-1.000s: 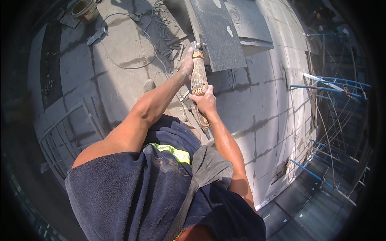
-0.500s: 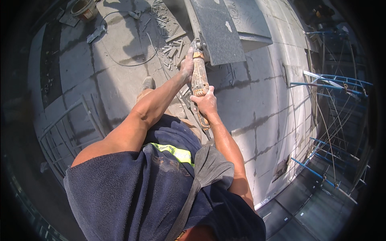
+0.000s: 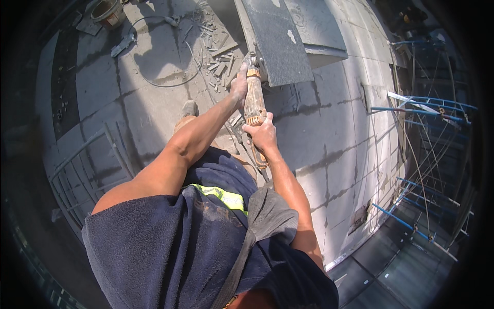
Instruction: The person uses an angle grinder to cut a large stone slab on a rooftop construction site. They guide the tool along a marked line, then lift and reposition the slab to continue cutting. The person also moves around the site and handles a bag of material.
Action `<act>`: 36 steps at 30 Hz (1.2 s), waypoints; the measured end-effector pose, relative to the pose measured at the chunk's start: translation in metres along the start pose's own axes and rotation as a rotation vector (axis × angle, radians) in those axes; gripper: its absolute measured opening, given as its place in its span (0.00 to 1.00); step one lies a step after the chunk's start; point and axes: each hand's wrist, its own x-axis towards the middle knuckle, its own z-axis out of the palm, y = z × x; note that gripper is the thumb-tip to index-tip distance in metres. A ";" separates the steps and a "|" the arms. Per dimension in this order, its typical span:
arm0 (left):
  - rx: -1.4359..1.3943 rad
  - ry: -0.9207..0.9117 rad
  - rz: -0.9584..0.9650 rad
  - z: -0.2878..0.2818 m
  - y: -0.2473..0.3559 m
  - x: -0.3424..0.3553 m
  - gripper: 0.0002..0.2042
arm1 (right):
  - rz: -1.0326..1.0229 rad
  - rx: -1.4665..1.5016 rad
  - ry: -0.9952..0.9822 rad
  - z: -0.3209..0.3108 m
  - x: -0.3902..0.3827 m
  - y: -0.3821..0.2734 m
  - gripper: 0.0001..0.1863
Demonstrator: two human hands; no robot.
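A dusty orange angle grinder (image 3: 254, 98) is held out in front of me by both hands. My left hand (image 3: 239, 85) is closed near its head, on the left side. My right hand (image 3: 264, 135) wraps round the rear part of the body. The grinder's head meets the left edge of a dark grey stone slab (image 3: 284, 56), which lies tilted over the end of a stack. Its disc is mostly hidden between the head and the slab edge. The power cord (image 3: 265, 175) trails from the rear end toward me.
Stone offcuts (image 3: 221, 64) lie heaped left of the slab. A cable (image 3: 170, 84) loops over the paved floor (image 3: 98, 56), with a bucket (image 3: 108, 13) at the far left. Blue scaffold frames (image 3: 422, 108) stand on the right; a metal frame (image 3: 85, 147) lies at left. Another slab (image 3: 321, 31) sits behind.
The view has shifted very slightly. Both hands keep their grip on the grinder, which stays at the slab's left edge; the shadow on the floor has moved a little.
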 end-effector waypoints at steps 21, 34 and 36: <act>0.012 0.014 0.010 -0.001 0.003 0.006 0.31 | 0.039 -0.011 -0.019 -0.005 0.000 -0.015 0.37; -0.021 0.004 0.007 -0.006 -0.018 -0.001 0.29 | 0.064 -0.004 -0.022 -0.007 -0.017 0.001 0.37; 0.018 -0.014 0.007 -0.003 -0.017 -0.004 0.30 | 0.035 -0.029 0.008 -0.004 -0.014 0.009 0.36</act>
